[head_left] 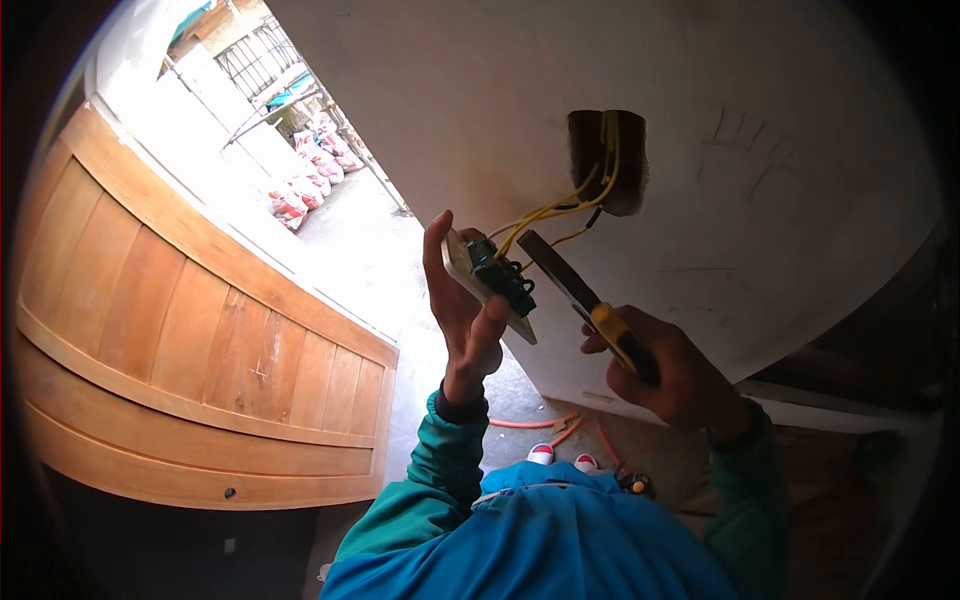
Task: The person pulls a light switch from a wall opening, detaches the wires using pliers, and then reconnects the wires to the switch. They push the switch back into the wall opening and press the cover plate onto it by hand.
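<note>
My left hand [465, 320] grips a pale wall switch plate [460, 262] by its edges, thumb on the near side and fingers on the far side. The dark modules [503, 275] on the plate's back face right, and yellow wires [545, 211] run from them up into a rectangular wall box opening [607, 160]. My right hand [675, 365] is closed round a flat-bladed tool [612, 330] with a yellow-and-black handle. Its long dark blade points up and left, the tip close to the wires and modules. One black-tipped wire end [593, 217] shows below the opening.
The white wall [780, 220] carries pencil marks right of the opening. A wooden door [230, 340] stands at left beside a bright doorway, with red-and-white sacks [315, 170] outside. On the floor lies an orange hose [530, 424] near my feet [540, 454].
</note>
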Tool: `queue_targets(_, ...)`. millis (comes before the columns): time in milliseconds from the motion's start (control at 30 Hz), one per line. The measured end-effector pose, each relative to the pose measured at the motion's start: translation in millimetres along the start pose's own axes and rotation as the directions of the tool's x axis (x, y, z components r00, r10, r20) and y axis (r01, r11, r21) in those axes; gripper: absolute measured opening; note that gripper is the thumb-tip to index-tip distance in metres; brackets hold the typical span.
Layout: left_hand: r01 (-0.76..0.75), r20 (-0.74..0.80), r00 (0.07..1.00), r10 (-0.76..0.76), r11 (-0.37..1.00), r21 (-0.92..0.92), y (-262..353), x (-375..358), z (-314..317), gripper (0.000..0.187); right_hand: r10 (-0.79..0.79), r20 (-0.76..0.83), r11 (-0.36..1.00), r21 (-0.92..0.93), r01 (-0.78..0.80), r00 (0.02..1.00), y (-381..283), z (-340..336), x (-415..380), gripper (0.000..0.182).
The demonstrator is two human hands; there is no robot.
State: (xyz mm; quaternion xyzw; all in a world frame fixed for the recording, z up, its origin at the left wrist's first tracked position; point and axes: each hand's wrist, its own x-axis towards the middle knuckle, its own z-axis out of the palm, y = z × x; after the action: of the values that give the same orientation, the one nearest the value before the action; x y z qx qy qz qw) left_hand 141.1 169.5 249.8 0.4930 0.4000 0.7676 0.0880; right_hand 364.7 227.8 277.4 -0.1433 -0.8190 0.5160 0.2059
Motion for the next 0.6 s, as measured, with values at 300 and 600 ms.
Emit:
queue_targets(300, -0.024, 0.035, 0.999, 0.023, 0.999, 0.041, -0.3, 1.1, -2.2, 0.101, 0.145, 0.099, 0.987, -0.083, -0.137, 0.984, -20.1, -15.5, 5.5, 0.036)
queue_targets(600, -0.012, 0.037, 0.999, 0.012, 1.000, 0.005, 3.3, 0.8, 15.3, 0.086, 0.087, 0.102, 0.990, -0.121, -0.074, 0.991, -26.5, -16.0, 5.4, 0.030)
